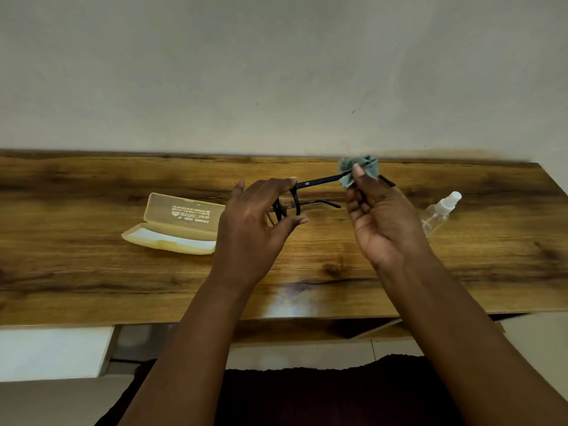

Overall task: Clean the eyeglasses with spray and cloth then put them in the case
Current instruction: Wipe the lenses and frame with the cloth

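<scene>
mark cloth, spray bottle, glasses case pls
cloth [365,166], head view, on the bunched fabric above the right thumb
spray bottle [440,210], head view, on the clear body
glasses case [184,214], head view, on the open lid's inside

- A long wooden tabletop with dark, streaky grain [92,281] stands pushed against a plain off-white wall [276,72].
- Soft light glares off its near edge.
- Pale tiled floor [307,352] shows beneath.

On the long wooden counter [92,272], the open pale-yellow plastic glasses case [178,224] is placed at the left and the clear plastic spray bottle [441,210] at the right; black-framed eyeglasses [295,198] are held above the counter between them.
</scene>
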